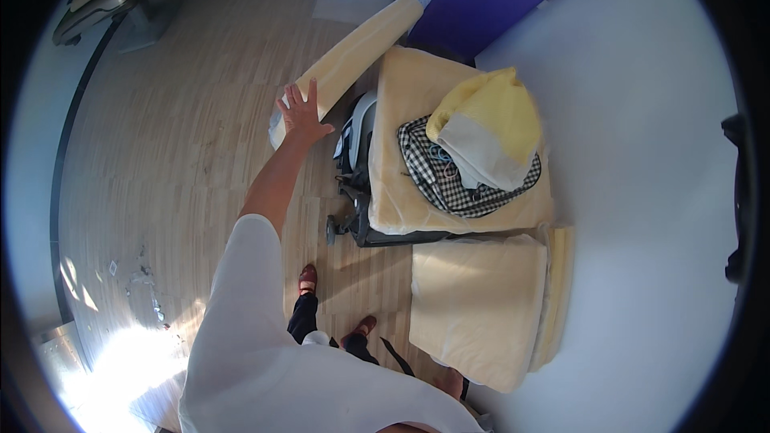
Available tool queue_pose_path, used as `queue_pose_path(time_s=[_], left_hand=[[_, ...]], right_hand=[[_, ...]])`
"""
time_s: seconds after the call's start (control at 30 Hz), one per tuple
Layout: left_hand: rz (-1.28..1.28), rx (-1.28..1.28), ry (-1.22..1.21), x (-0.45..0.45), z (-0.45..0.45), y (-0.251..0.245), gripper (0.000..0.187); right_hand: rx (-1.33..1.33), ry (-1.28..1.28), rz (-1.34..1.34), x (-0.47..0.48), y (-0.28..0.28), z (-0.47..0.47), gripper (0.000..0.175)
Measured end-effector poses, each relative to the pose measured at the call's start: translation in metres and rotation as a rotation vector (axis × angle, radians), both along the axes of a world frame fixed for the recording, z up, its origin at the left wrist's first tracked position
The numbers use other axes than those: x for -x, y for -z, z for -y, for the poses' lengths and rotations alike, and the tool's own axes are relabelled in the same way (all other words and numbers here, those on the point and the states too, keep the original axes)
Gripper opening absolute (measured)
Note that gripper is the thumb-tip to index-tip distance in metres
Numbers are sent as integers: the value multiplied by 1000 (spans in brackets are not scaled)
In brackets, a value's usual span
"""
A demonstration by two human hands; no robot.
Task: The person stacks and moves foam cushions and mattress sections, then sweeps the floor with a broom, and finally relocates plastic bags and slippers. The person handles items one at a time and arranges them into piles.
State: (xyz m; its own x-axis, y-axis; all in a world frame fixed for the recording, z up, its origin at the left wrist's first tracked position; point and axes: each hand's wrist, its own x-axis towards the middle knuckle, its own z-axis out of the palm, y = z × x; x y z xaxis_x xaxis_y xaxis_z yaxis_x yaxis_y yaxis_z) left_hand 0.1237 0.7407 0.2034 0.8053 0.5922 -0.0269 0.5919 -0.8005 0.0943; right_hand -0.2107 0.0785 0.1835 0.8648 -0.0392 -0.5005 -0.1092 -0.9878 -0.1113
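Note:
My left hand (301, 114) reaches forward, palm down and fingers spread, at the near end of a long pale-yellow roll or slab (355, 51), apparently foam in clear plastic. The hand seems to rest on it, gripping nothing. To the right, a similar plastic-wrapped slab (403, 84) lies over a black-framed wheeled item (361, 216). On that slab sit a black-and-white checked fabric piece (424, 180) and a yellow and light-grey cloth bundle (487, 126). A patch of skin (450, 382) beside my shirt may be my right hand, mostly hidden; its grip cannot be made out.
More wrapped pale-yellow slabs (478, 307) lean by the white wall (631, 204). A purple panel (481, 0) stands at the far end. Small litter (144, 279) lies on the wood-look floor (180, 150). A padded piece of furniture (102, 6) is at upper left. A black strap (397, 356) shows near my feet.

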Motion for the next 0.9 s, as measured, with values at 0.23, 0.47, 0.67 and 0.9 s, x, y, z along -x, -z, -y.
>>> queue_pose_path(time_s=[0.23, 0.47, 0.67, 0.9], left_hand=[[-68, 31, -76, -52, -19, 12, 111], [223, 158, -187, -38, -55, 31, 97], [302, 167, -199, 73, -59, -3, 91], [395, 158, -281, 288, 69, -24, 91]], right_hand=[[16, 6, 38, 31, -21, -26, 57], [-18, 29, -66, 9, -14, -51, 56], [-195, -12, -9, -44, -17, -115, 55], [-892, -18, 56, -175, -9, -314, 81]])
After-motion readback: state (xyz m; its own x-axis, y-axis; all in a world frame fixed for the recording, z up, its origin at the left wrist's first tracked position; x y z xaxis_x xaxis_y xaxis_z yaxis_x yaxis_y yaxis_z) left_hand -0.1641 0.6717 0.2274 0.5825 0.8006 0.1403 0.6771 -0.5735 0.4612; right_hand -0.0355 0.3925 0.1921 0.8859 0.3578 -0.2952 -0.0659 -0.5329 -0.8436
